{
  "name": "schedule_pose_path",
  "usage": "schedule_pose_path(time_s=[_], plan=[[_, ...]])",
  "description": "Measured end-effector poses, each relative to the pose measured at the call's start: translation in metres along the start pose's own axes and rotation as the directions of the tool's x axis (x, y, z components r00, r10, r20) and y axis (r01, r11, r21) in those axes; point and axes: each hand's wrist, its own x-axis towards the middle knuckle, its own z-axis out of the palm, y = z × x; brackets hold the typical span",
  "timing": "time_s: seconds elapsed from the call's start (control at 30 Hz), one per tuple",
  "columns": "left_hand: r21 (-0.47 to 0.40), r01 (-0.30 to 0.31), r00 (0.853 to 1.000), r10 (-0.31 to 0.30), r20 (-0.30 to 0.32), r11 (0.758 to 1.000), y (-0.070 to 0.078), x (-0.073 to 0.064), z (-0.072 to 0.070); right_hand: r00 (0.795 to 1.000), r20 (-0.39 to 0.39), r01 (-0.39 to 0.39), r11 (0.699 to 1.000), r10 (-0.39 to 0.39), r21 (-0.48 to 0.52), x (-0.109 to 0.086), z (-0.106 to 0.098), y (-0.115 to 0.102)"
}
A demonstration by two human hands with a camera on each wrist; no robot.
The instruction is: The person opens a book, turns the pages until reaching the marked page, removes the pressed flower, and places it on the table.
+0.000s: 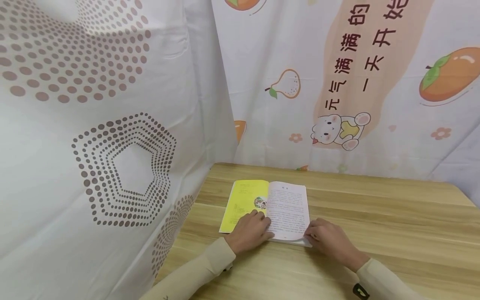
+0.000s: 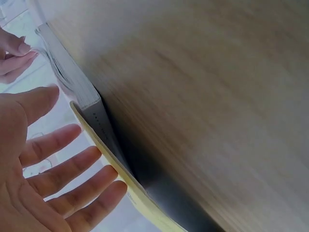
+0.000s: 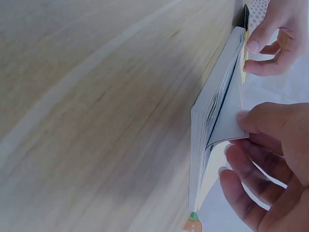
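Observation:
An open book [image 1: 286, 208] lies on the wooden table, its yellow inside cover [image 1: 243, 200] on the left and a page of printed text on the right. Over the lower part of the spine rests my left hand [image 1: 250, 234], fingers spread and nearly straight along the yellow cover in the left wrist view. At the lower right corner, my right hand [image 1: 331, 239] pinches a page [image 3: 229, 118] between thumb and fingers. That corner is lifted and bent away from the thick block of pages [image 3: 205, 121] beneath it.
The wooden table [image 1: 375, 208] stretches away to the right of the book. A white curtain with brown dots [image 1: 131, 250] hangs close on the left. Behind the table hangs a fruit-patterned cloth [image 1: 255, 146] with large printed characters. A dark band [image 1: 361, 291] circles the right wrist.

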Motion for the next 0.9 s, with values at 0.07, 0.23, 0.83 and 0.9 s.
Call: schedule_pose_path(time_s=[0.07,0.23,0.83,0.9], plan=[[0.012,0.0,1.0,-0.001,0.008,1.0,0.002,0.001,0.001,1.0,-0.017,-0.006,1.0,0.006,0.005,0.0,0.0,0.0],[0.056,-0.01,1.0,0.01,0.002,0.998,0.005,0.004,0.003,0.998,-0.051,-0.024,0.999,0.025,0.021,0.003,-0.001,-0.001],[0.013,-0.006,0.999,0.007,-0.05,1.0,0.002,0.006,-0.006,0.959,-0.13,-0.21,0.937,0.253,0.279,0.006,-0.016,0.0],[0.038,0.018,0.998,-0.015,-0.066,0.999,0.003,0.005,-0.008,0.961,-0.1,-0.221,0.935,0.257,0.276,0.005,-0.014,0.001]])
